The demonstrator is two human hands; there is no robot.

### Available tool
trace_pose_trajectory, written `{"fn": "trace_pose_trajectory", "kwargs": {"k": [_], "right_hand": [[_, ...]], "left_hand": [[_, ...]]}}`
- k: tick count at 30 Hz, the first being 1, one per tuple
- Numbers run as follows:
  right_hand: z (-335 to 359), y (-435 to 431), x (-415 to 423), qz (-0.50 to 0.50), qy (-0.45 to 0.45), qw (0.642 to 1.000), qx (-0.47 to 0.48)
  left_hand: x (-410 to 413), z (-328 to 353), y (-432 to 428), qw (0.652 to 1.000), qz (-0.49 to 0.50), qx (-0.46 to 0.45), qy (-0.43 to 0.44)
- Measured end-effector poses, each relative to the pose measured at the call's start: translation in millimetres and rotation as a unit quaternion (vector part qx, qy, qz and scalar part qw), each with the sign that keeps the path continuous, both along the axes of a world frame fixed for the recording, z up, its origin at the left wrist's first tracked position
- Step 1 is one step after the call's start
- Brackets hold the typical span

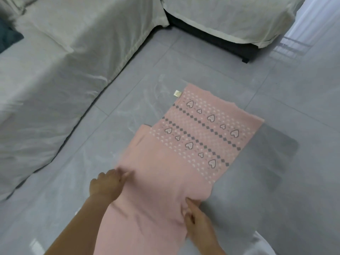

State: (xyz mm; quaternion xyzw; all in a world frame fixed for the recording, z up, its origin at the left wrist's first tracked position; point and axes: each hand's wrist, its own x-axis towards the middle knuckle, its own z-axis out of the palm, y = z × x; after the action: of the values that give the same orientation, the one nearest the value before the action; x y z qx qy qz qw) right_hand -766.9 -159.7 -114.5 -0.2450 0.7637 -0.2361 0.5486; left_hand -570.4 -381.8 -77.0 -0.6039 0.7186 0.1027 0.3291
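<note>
A pink towel [165, 172] lies lengthwise on the grey tiled floor [276, 89]. Its far end carries bands of white dots, grey diamonds and hearts, and a small white label [177, 93] sticks out at the far left corner. My left hand [106, 184] holds the towel's left edge, fingers curled onto the fabric. At the towel's right edge my right hand [197, 223] pinches a bunched fold of the cloth. The near part of the towel is lifted and wrinkled between my hands.
A sofa under a pale wrinkled cover [55, 70] runs along the left. A second covered seat with a dark base [230, 24] stands at the back right. A dark teal cushion [9, 39] shows at the far left edge. Glossy floor stretches to the right.
</note>
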Motion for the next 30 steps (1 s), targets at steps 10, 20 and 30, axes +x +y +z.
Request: {"fn": "trace_pose_trajectory", "kwargs": {"k": [10,20,30], "right_hand": [[-8,-95,-199,-0.131,0.292,0.947,0.015],[-15,-178,-317,0.001,0.333,0.929,0.161],[-38,-194,-355,-0.006,0.144,0.980,0.139]], "left_hand": [[-157,13,-62,0.973,-0.043,-0.061,0.216],[-315,-8,-144,0.968,0.002,-0.020,0.249],[-398,-25,-104,0.938,0.032,-0.009,0.346]]}}
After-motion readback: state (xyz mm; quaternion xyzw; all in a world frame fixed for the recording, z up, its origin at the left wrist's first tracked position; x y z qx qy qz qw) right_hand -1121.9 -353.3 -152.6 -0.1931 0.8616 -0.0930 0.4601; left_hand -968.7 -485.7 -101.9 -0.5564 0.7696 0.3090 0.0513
